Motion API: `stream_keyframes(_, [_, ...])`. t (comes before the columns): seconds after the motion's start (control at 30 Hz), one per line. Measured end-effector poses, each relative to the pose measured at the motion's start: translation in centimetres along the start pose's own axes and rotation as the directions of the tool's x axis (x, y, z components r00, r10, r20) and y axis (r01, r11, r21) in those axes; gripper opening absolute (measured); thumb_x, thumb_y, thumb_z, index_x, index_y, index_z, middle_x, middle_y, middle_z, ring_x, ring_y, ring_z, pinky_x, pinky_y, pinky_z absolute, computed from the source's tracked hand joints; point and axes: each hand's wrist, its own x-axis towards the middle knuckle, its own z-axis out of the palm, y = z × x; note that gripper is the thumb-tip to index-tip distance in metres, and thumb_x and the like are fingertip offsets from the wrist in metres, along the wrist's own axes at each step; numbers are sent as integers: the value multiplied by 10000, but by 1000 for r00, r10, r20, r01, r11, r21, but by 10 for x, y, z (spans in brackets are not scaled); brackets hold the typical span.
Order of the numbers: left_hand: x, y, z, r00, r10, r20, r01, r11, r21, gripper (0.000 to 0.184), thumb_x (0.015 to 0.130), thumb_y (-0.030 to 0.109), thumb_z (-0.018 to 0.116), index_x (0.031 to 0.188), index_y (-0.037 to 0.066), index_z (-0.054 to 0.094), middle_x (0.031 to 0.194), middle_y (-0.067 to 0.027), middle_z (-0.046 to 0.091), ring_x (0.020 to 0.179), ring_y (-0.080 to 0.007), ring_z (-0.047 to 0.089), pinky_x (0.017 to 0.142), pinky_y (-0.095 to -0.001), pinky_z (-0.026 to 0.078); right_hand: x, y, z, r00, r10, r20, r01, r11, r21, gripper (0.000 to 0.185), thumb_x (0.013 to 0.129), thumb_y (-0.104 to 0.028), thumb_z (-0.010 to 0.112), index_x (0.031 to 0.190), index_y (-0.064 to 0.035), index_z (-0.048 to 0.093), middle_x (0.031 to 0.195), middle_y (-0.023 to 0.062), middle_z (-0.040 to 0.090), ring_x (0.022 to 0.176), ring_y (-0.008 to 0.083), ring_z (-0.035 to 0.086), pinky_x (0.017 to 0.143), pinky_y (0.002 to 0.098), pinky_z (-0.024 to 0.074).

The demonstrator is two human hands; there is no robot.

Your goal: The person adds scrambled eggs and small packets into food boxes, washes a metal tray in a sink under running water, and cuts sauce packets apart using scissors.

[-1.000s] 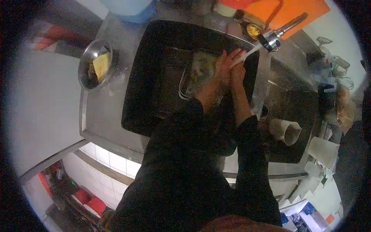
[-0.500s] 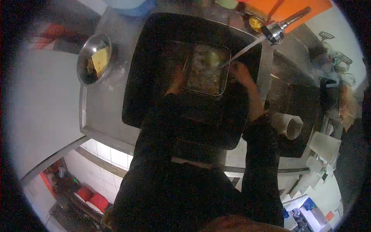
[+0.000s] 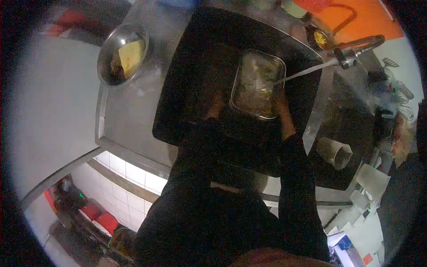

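A rectangular pan point(image 3: 235, 103) with a shiny rim, holding cloudy water and pale bits, is in the dark sink point(image 3: 187, 84). A stream of water runs into it from the tap point(image 3: 347, 58), meeting it near the right rim. Along that right side, my right hand point(image 3: 282, 106) grips the pan's edge, its fingers partly hidden. My left hand point(image 3: 216, 106) is beside the pan's lower left side, in deep shadow; its fingers do not show clearly, nor whether they touch the rim.
On the counter point(image 3: 129, 115) to the left stands a steel bowl point(image 3: 106, 55) with a yellow sheet-like piece inside. A second dark basin point(image 3: 351, 107) at the right holds a white cylindrical container point(image 3: 329, 149). Whisks point(image 3: 404, 95) hang at far right. A small dish point(image 3: 321, 39) with yellow contents sits behind the tap.
The view has shifted, so the sink and bowl appear farther right. My right hand has come down against the pan's right side. Water still runs into the pan.
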Motion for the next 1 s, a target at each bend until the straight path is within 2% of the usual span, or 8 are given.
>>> stream_keyframes(0.57, [31, 8, 11, 998, 54, 43, -52, 998, -43, 326, 902, 241, 390, 1131, 30, 487, 1042, -167, 513, 889, -298, 506, 814, -405, 397, -17, 9, -22, 997, 55, -45, -53, 997, 57, 255, 856, -160, 494, 1035, 14, 548, 975, 163, 578, 877, 285, 584, 765, 428, 487])
stream_keyframes(0.83, [13, -24, -33, 991, 57, 125, -46, 995, -93, 331, 904, 253, 384, 1123, 30, 492, 1021, -166, 520, 864, -298, 510, 795, -403, 403, -30, 16, 12, 996, 84, -31, -82, 996, 41, 262, 857, -170, 492, 1043, 4, 552, 987, 164, 576, 892, 287, 576, 777, 427, 478])
stream_keyframes(1.0, [21, -7, -26, 980, 111, 165, -90, 988, -128, 335, 905, 261, 381, 1118, 30, 495, 1007, -165, 525, 849, -297, 512, 783, -401, 407, -40, 21, 30, 994, 103, -30, -101, 994, 35, 267, 857, -176, 490, 1048, -2, 554, 994, 165, 574, 901, 289, 572, 784, 427, 473])
